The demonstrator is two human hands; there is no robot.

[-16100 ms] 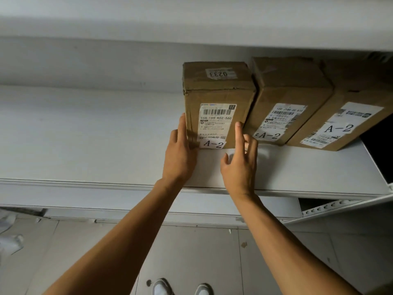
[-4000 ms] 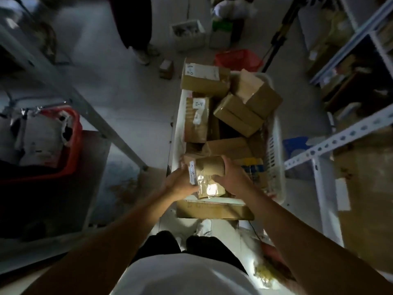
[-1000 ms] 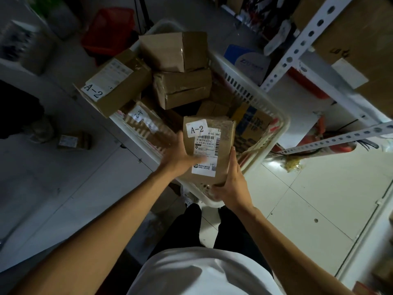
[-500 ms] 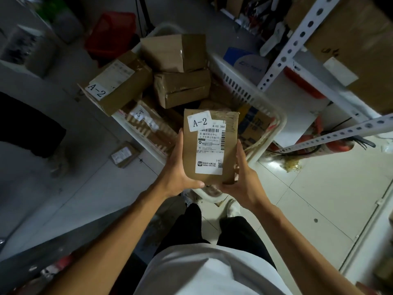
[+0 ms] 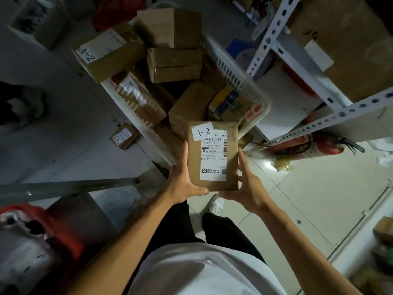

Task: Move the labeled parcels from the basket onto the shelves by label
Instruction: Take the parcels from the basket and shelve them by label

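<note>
**Parcel marked A-2 held in both hands beside the basket**

While the camera looks down past a white shirt and dark trousers, a red bin [image 5: 53, 226] shows at the lower left edge and a grey bar [image 5: 70, 186] crosses the floor [image 5: 308, 199] just above it. A small packet [image 5: 123, 135] lies on the floor beside the left wall of the basket [image 5: 236, 75]. At the basket's far left corner sits a box [image 5: 110, 54] whose white sticker reads A-2; a flat parcel with its own A-2 tag [image 5: 140, 99] leans along the left wall just below it. Two plain boxes are stacked at the far end, and a brown box and a yellow-and-blue carton [image 5: 228, 103] lie toward the near right corner.

The left hand [image 5: 182, 182] grips the held parcel [image 5: 212, 156] along its left edge, thumb curled under the bottom corner. This parcel is upright, in front of the basket's near end and clear of its rim; it bears an A-2 sticker [image 5: 202, 131] at upper left and a barcode label [image 5: 213, 158] below. The right hand [image 5: 248, 186] holds the right edge and lower corner, fingers spread along the side.

A red extinguisher [image 5: 312, 144] lies on the floor under a perforated shelf rail [image 5: 331, 120]. An upright post [image 5: 274, 33] rises at the upper right.
</note>
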